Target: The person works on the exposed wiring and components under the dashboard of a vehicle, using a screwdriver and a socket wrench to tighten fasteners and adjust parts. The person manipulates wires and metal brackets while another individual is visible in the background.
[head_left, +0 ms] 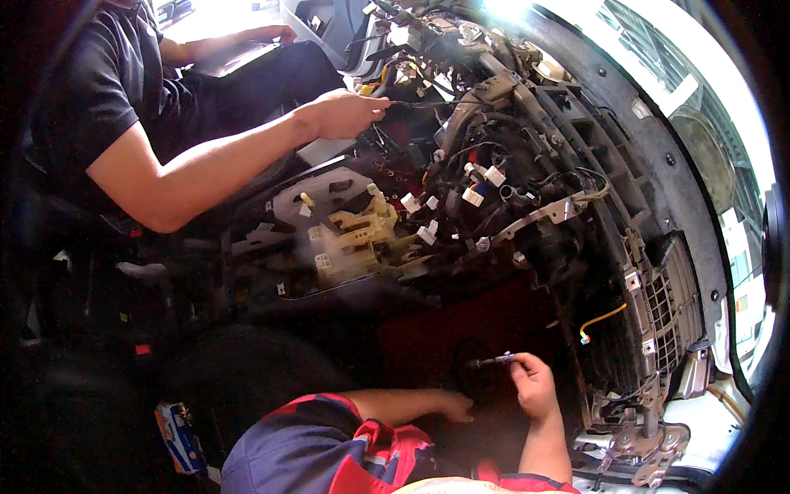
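My right hand (535,385) is raised in front of me, closed around one end of a short, slim tool (491,361). The tool points left, its far end dark; I cannot tell its exact kind. Lower and further left, my left hand (457,407) rests near my lap, its fingers lost in shadow. Whether it holds anything does not show. Beyond both hands lies the stripped dashboard of a vehicle, with a metal cross beam (568,136), loose wiring and several white connectors (472,196). A yellow wire (605,319) hangs to the right of my right hand.
At the far left a co-worker's hand (350,113) grips a thin dark cable by the wiring. A cream plastic bracket (362,235) sits on the centre console. A hinge bracket (646,449) juts out at the lower right; a blue-and-white box (179,438) lies at the lower left.
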Tool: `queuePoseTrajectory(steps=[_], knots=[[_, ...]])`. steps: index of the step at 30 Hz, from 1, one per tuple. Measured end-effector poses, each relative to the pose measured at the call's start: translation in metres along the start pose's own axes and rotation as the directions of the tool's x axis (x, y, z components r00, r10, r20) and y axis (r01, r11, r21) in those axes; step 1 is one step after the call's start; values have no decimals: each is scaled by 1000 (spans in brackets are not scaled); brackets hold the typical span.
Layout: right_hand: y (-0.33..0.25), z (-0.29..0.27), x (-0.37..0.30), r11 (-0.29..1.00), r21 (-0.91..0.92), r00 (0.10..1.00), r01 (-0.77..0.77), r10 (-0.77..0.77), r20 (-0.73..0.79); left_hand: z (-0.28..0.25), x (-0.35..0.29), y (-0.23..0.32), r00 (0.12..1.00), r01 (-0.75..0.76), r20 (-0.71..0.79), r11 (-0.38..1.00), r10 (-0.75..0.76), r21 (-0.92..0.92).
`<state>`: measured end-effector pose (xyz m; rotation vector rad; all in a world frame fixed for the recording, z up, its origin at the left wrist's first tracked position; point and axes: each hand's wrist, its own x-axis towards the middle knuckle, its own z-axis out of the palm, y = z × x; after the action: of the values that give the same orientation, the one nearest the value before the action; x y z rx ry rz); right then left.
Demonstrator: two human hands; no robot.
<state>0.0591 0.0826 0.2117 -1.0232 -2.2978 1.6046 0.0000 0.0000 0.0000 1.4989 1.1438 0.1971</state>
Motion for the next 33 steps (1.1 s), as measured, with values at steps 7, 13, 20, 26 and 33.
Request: queuePoseTrajectory(steps=[7, 13, 20, 26, 33], knots=[[3, 7, 17, 951, -268, 987, -152, 130, -97, 6, 4, -5, 993, -32, -110, 999, 33, 10], [-8, -2, 14, 913, 397, 991, 92, -47, -121, 14, 17, -14, 986, -68, -150, 997, 71, 29], [-8, 13, 19, 901, -433, 973, 31, -127, -195, 14, 23, -16, 975, -51, -214, 998, 55, 24], [0, 4, 9, 845, -533, 976, -43, -78, -202, -27, 8, 2, 782, -138, -507, 692, -363, -709], [80, 1, -9, 871, -426, 950, -246, 131, -282, -33, -5, 1, 915, -367, -337, -109, -223, -924]])
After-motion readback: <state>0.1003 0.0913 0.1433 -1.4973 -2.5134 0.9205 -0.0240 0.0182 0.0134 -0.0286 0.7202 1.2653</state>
